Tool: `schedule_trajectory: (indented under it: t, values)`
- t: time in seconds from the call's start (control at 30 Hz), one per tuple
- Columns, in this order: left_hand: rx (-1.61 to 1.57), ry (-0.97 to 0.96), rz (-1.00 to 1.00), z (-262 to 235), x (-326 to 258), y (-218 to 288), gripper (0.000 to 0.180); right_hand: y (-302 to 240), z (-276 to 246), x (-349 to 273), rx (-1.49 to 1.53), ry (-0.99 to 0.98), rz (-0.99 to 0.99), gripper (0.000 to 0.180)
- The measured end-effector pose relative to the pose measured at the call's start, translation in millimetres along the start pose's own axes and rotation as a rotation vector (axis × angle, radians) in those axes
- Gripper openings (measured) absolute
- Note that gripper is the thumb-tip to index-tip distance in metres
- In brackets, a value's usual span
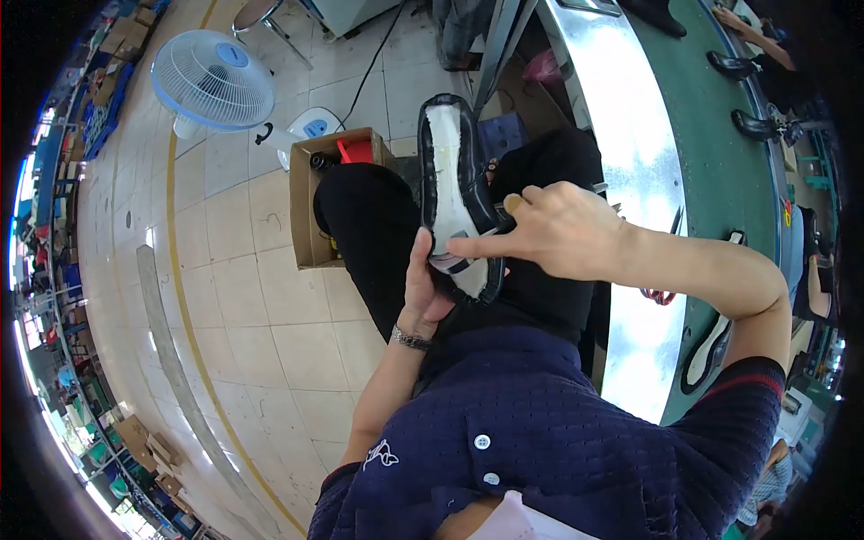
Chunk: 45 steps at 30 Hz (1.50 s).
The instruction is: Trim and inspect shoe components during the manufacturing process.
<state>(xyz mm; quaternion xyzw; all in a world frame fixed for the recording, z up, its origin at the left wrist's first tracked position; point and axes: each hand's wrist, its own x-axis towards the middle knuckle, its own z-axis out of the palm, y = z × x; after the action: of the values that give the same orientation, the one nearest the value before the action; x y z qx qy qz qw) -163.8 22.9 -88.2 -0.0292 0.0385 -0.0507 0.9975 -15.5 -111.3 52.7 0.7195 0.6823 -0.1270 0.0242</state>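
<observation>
While the left hand [423,288] is gripping the black shoe [454,193] sole-up at frame centre, the right hand [549,232] is pinching its edge, forefinger pressing the pale insole; a loosening grip could be dropping it floorward.

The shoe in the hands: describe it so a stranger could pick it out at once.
Start at the person's lap, left of the curved green conveyor. There the left hand and right hand hold a black shoe sole-up. Unlike the shoes riding the conveyor, its whole underside shows as a bare whitish surface.
</observation>
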Motion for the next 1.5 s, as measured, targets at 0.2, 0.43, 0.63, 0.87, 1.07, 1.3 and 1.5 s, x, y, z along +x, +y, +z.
schedule_trajectory:
  t: [0.2,0.43,0.63,0.87,1.07,1.3,1.5]
  values:
    - [0.433,0.245,-0.049,-0.9,2.0,0.6,0.074,7.9,-19.6,12.7,-0.004,-0.139,-0.015,0.064]
    - [0.328,0.34,0.0,7.9,-3.4,2.1,0.048,-13.5,-43.6,37.4,0.223,0.029,-0.021,0.069]
    - [0.289,0.268,-0.093,15.3,-4.1,9.2,0.043,-14.6,-40.0,35.5,-0.01,-0.089,-0.02,0.071]
    - [0.242,0.111,-0.009,0.7,-13.4,4.0,0.053,-5.6,-10.6,38.7,-0.163,-0.023,-0.02,0.081]
    - [0.29,0.169,0.031,8.4,-12.3,-3.3,0.064,-7.3,-2.6,33.5,0.049,-0.065,0.145,0.077]
    - [0.536,0.508,0.175,-19.7,-20.1,-12.2,0.051,-30.1,-17.6,26.8,0.198,0.154,-0.08,0.08]
    - [0.724,0.348,0.054,-24.5,-28.4,2.4,0.035,-38.1,-4.6,14.7,0.038,-0.048,-0.067,0.074]
